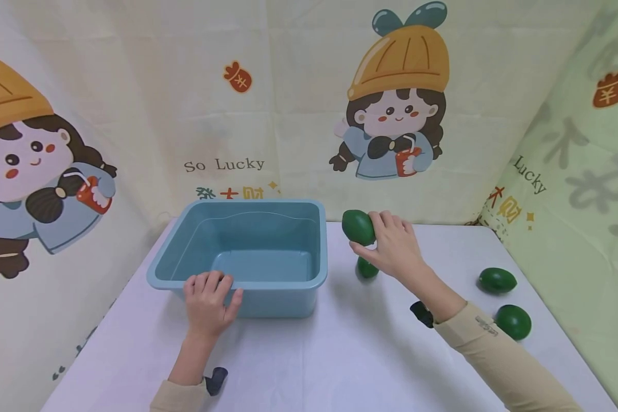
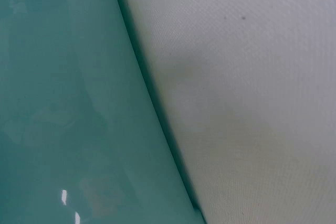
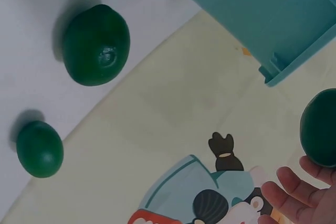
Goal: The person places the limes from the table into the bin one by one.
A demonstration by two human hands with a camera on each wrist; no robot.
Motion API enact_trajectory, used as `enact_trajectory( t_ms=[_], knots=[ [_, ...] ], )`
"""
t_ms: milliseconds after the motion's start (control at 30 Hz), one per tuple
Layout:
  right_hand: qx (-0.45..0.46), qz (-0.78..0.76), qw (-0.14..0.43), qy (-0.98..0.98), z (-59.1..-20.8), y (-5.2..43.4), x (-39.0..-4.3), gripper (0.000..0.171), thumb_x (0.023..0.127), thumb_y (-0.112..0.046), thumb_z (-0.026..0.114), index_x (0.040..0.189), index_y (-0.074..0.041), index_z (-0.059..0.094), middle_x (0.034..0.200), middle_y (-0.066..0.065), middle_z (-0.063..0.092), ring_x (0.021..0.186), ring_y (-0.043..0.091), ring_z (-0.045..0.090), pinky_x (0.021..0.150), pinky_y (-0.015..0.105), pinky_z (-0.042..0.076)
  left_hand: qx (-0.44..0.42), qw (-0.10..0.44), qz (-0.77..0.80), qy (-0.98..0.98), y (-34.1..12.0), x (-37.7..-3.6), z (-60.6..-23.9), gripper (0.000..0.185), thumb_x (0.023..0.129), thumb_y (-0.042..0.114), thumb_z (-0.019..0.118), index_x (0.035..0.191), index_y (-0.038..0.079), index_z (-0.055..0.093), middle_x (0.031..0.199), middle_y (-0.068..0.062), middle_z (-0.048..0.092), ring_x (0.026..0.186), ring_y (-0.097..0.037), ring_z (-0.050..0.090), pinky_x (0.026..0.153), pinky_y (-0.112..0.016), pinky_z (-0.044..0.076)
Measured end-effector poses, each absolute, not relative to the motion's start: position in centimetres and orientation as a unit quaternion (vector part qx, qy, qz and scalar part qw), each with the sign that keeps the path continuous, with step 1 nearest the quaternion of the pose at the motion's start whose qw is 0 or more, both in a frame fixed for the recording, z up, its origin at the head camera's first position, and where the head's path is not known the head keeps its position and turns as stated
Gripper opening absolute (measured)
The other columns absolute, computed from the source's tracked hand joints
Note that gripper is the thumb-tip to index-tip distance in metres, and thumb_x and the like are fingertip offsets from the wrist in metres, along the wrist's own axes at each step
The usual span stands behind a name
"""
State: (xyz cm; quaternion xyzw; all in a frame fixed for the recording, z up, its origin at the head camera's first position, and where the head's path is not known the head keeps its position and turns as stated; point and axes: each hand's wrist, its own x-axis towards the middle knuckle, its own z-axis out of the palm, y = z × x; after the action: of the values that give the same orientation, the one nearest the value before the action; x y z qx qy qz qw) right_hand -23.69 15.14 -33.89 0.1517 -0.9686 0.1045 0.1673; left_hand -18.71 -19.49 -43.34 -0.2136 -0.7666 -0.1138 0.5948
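A blue-green plastic basin (image 1: 278, 302) stands on the table, its inside showing bare. My left hand (image 1: 208, 306) grips its front rim, fingers over the edge and thumb along the outer wall. The basin's smooth side (image 2: 68, 87) fills the left part of the left wrist view; that hand is outside it. Up in the air to the right of the basin, my right hand (image 1: 393, 243) holds a green lime (image 1: 358, 227) between thumb and fingers. This lime (image 3: 321, 127) is cut off by the right wrist view's edge. Another lime (image 1: 367, 269) lies on the table below, partly hidden.
Toward the table's right side lie two more limes, one farther back (image 1: 497, 281) and one nearer (image 1: 513, 322), the latter beside my right sleeve. A white cloth covers the table (image 1: 309, 366). Printed cloth walls (image 1: 288, 114) rise at the back and both sides.
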Motion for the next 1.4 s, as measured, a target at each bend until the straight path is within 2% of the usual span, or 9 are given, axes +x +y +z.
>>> enact_trajectory(
  t_ms=[600, 1400],
  knots=[
    [0.176, 0.114, 0.171, -0.963, -32.7, 13.0, -23.3, 0.072, 0.077, -0.056, 0.057, 0.125, -0.004, 0.044, 0.111, 0.014, 0.050, 0.100, 0.030, 0.048, 0.090, 0.052, 0.034, -0.213, 0.605, -0.118, -0.758, -19.4, -19.0, -43.2, 0.046, 0.091, 0.039, 0.039, 0.071, 0.003, 0.057, 0.073, -0.014, 0.054, 0.067, -0.032, 0.045, 0.067, -0.048, 0.029],
    [0.215, 0.117, 0.160, -0.956, -32.5, 10.3, -23.0, 0.069, 0.078, -0.055, 0.057, 0.126, -0.007, 0.044, 0.112, 0.010, 0.049, 0.104, 0.026, 0.045, 0.092, 0.049, 0.033, -0.209, 0.596, -0.119, -0.766, -19.3, -18.7, -43.1, 0.045, 0.091, 0.039, 0.039, 0.072, 0.002, 0.057, 0.073, -0.015, 0.054, 0.068, -0.033, 0.046, 0.068, -0.049, 0.030]
  ],
)
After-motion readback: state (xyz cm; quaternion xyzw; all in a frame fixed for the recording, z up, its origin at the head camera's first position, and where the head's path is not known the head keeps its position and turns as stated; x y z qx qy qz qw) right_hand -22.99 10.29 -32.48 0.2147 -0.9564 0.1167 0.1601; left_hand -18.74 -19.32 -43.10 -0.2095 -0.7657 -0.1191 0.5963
